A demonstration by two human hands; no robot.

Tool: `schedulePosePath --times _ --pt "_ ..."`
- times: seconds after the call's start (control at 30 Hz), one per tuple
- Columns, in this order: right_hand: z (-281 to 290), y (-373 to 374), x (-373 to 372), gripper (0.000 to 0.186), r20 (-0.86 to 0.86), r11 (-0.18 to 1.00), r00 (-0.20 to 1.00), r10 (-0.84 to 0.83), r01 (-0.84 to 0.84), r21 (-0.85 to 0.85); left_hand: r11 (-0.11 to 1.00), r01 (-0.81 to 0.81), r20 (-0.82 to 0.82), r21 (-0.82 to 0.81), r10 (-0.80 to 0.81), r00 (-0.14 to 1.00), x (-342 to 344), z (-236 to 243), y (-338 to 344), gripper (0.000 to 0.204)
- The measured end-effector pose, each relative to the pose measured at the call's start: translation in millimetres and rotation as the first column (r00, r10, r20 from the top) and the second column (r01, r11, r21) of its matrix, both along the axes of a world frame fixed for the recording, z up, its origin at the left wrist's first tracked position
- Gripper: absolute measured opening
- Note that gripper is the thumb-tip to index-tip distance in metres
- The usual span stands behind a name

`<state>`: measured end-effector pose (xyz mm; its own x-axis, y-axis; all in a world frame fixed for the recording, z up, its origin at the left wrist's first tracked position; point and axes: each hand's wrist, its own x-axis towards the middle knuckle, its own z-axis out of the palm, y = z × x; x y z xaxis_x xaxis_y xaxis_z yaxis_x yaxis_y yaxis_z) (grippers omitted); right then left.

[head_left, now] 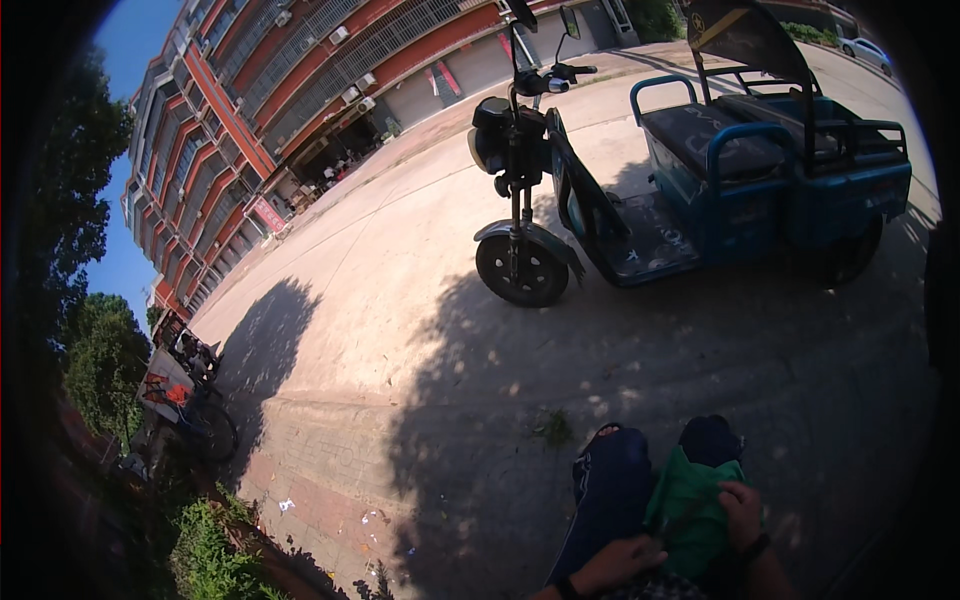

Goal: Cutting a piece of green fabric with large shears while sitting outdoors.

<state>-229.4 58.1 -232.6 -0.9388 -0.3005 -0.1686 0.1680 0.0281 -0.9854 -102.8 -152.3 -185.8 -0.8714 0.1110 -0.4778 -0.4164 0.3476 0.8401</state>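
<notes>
A green cloth (682, 492) lies bunched over my legs, which are in dark blue trousers (603, 490). My right hand (740, 514) is at the cloth's right side, its fingers curled and closed on the fabric. At the lower left edge of the cloth is my left hand (618, 562), palm side down, with the fingers pressed together on the edge. Shade makes it hard to see whether anything small is between the left fingertips. Both wrists carry a dark band.
A blue cargo tricycle (680, 190) stands ahead to the right on concrete paving (370, 260). Bicycles (195, 400) and a green shrub (215, 550) are on the left. Beyond the road rises a red and grey building (250, 130). A weed tuft (552, 427) grows before my feet.
</notes>
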Motion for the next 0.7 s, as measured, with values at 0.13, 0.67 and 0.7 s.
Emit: schedulePosePath --times 0.13,0.67,0.7 --pt "-6 1 0 0.027 -0.011 1.0 1.0 -0.015 0.016 0.012 0.999 0.033 0.017 0.005 -0.033 0.999 -1 5 0 0.047" --pt "-12 1 -2 0.024 -0.007 1.0 1.0 -0.002 0.002 -0.002 1.0 0.001 -0.002 -0.003 -0.001 1.0 1 -13 -3 0.048" --pt "-10 1 -2 0.024 -0.009 1.0 1.0 -0.001 0.001 0.0 1.0 0.006 -0.007 -0.006 -0.006 1.0 1 -11 -2 0.048"
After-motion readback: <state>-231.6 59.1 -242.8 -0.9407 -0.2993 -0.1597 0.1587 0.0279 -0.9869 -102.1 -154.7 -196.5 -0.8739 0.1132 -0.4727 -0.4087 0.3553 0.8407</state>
